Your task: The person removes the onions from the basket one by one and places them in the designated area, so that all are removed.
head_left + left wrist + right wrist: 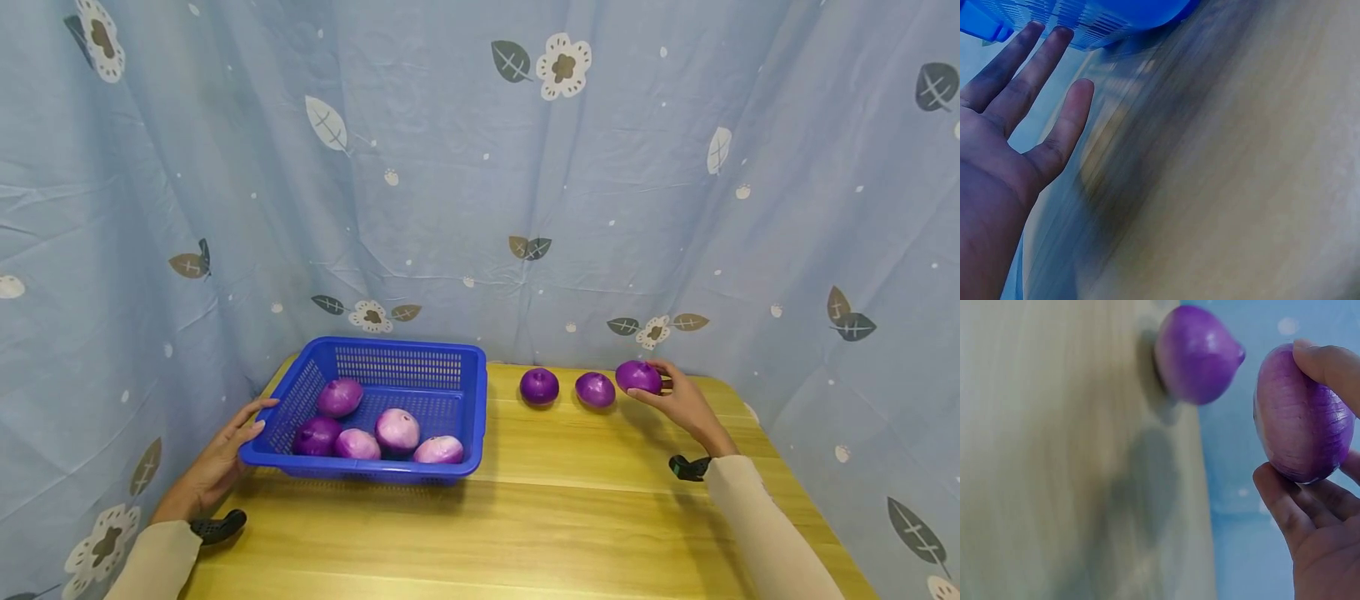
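Note:
My right hand [678,400] grips a purple onion [637,377] between thumb and fingers, at the right end of the onions along the table's back edge. In the right wrist view this onion [1300,415] hangs above the table, its shadow apart from it. Left of it sit two more onions, one close by [596,390] and one farther left [539,387]. My left hand [221,457] touches the left rim of a blue plastic basket [360,468] with extended fingers. Inside the basket lie several onions, some dark purple, others paler pink.
A yellow wood-grain table [547,533] carries everything. Blue curtains [480,167] printed with leaves and flowers hang behind it and at both sides. Black straps with cameras [219,527] sit at the wrists.

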Motion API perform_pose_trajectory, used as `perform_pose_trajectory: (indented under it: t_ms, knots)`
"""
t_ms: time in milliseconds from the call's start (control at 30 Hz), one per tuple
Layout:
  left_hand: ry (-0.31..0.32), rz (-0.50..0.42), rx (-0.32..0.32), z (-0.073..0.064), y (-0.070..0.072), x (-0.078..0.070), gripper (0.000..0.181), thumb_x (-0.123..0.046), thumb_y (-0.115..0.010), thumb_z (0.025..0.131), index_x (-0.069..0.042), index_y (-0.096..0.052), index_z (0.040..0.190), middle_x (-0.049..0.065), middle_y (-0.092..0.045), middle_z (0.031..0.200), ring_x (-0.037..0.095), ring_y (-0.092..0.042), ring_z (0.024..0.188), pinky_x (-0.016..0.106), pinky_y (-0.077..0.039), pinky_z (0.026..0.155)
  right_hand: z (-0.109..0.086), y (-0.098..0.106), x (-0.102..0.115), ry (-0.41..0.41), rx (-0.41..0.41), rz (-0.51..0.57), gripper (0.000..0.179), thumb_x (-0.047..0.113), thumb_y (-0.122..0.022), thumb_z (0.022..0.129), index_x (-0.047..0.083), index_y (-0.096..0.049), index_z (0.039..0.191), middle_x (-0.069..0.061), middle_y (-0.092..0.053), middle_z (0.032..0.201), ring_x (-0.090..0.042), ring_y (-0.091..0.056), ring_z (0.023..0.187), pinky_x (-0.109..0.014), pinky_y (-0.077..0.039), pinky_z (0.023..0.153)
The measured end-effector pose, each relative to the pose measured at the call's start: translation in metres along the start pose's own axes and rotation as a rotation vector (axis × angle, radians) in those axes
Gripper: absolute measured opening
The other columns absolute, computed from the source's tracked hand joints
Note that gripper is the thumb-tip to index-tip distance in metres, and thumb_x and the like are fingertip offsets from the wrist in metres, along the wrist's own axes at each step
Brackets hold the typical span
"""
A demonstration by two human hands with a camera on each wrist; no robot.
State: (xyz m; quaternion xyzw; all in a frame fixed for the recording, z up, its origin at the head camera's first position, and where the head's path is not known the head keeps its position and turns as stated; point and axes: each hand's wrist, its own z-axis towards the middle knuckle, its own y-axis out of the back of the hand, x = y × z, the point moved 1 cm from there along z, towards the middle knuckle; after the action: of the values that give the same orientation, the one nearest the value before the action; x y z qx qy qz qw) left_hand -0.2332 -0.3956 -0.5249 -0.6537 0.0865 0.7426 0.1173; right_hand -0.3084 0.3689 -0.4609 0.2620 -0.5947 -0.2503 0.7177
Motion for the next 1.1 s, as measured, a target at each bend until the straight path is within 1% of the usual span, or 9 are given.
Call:
perform_pose_trajectory:
  t_ms: [133,267,367,500,600,767,967,1100]
  knots:
    - [-0.003,-0.002,0.002,-0.001,-0.001,-0.001,0.045,-0.02,-0.034,0.113,-0.028,-0.034,0.158,-0.01,-0.05,0.136,0.012,-0.065,0.113,0.033,-0.057,0.089,0.0,-0.002,-0.012,-0.011,-0.005,-0.021,0.09,0.048,-0.077,0.091,-0.002,-0.035,0.153,-0.031,-0.044,0.147,-0.049,-0.051,0.128,-0.059,-0.047,0.102]
    - [-0.004,-0.002,-0.001,-0.002,-0.001,-0.001,0.045,-0.019,-0.034,0.114,-0.028,-0.034,0.158,-0.01,-0.05,0.136,0.012,-0.065,0.113,0.033,-0.057,0.089,0.001,-0.006,-0.024,-0.023,-0.013,-0.027,0.087,0.047,-0.077,0.092,-0.002,-0.038,0.152,-0.032,-0.045,0.147,-0.049,-0.051,0.129,-0.059,-0.045,0.104]
    - [0.003,0.006,0.0,-0.003,-0.001,-0.002,0.045,-0.019,-0.033,0.114,-0.029,-0.034,0.158,-0.011,-0.049,0.136,0.012,-0.065,0.113,0.033,-0.057,0.089,0.0,-0.009,-0.032,-0.056,-0.008,-0.007,0.087,0.047,-0.077,0.091,0.0,-0.037,0.153,-0.031,-0.043,0.149,-0.049,-0.048,0.131,-0.06,-0.043,0.106]
    - [0.024,-0.011,-0.003,-0.002,-0.002,-0.003,0.045,-0.021,-0.034,0.114,-0.029,-0.034,0.158,-0.012,-0.048,0.136,0.013,-0.065,0.113,0.034,-0.057,0.09,-0.001,-0.012,-0.039,-0.103,0.0,-0.004,0.094,0.051,-0.076,0.091,-0.001,-0.033,0.156,-0.032,-0.038,0.153,-0.051,-0.043,0.135,-0.061,-0.041,0.107]
    - [0.038,-0.022,-0.007,-0.001,-0.003,-0.003,0.045,-0.022,-0.035,0.114,-0.029,-0.034,0.158,-0.011,-0.046,0.136,0.013,-0.066,0.113,0.035,-0.058,0.09,-0.001,-0.013,-0.042,-0.112,-0.006,-0.017,0.098,0.053,-0.075,0.091,-0.004,-0.03,0.156,-0.034,-0.036,0.154,-0.052,-0.042,0.135,-0.061,-0.04,0.108]
    - [0.041,-0.003,-0.022,0.0,-0.003,-0.004,0.044,-0.022,-0.035,0.114,-0.029,-0.035,0.157,-0.011,-0.045,0.136,0.013,-0.066,0.112,0.034,-0.058,0.089,0.001,-0.016,-0.047,-0.117,-0.012,-0.037,0.096,0.052,-0.073,0.093,-0.007,-0.029,0.155,-0.036,-0.034,0.153,-0.054,-0.042,0.135,-0.062,-0.039,0.109]
    - [0.043,0.014,-0.038,0.0,-0.004,-0.004,0.044,-0.023,-0.036,0.113,-0.03,-0.036,0.157,-0.011,-0.047,0.135,0.012,-0.065,0.111,0.034,-0.057,0.089,0.002,-0.018,-0.048,-0.137,-0.001,-0.055,0.098,0.053,-0.072,0.093,-0.007,-0.027,0.156,-0.037,-0.032,0.154,-0.055,-0.039,0.137,-0.063,-0.035,0.111]
    - [0.046,0.013,-0.048,-0.001,-0.005,-0.004,0.044,-0.023,-0.036,0.113,-0.031,-0.036,0.156,-0.011,-0.049,0.134,0.013,-0.066,0.11,0.034,-0.058,0.089,0.003,-0.02,-0.048,-0.133,0.007,-0.064,0.097,0.053,-0.071,0.094,-0.007,-0.026,0.156,-0.038,-0.032,0.154,-0.055,-0.039,0.136,-0.064,-0.035,0.111]
